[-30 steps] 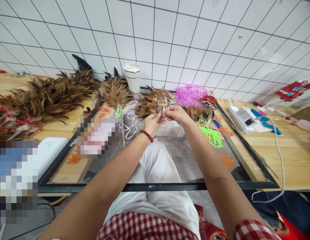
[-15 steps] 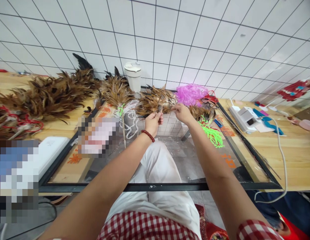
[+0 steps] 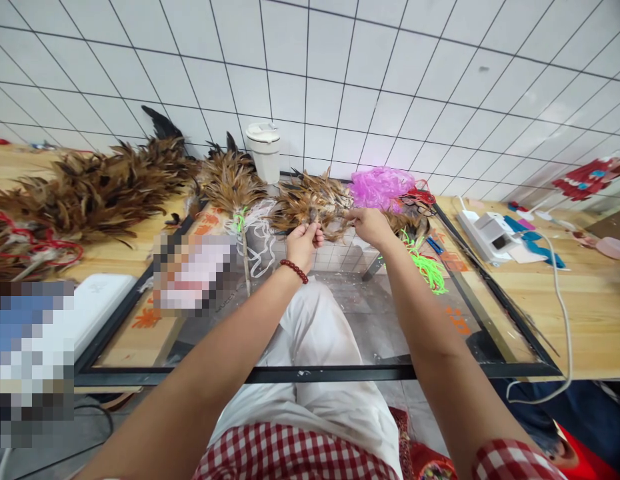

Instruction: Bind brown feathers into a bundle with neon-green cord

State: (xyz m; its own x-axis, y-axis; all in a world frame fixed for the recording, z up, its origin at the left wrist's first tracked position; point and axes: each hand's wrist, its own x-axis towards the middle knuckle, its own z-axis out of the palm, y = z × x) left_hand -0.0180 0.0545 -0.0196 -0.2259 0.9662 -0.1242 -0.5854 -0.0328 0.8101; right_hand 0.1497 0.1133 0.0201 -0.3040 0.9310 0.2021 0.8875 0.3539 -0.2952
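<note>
Left hand (image 3: 303,241) pinches the feather bundle (image 3: 310,200) near the desk's far edge; right hand (image 3: 369,225) grips one feather. Keep quills aligned; pull gently.

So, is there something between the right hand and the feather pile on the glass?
Nothing visible. The right hand already touches the feather pile, and the left hand pinches a small feather bunch beside it.

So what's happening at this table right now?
A person seated at a glass-topped table works with brown feathers. The left hand pinches a small bunch of feathers, and the right hand reaches into the feather pile just behind. Finished feather bundles lie to the left, with a white cup, pink plastic and green cord nearby.
</note>
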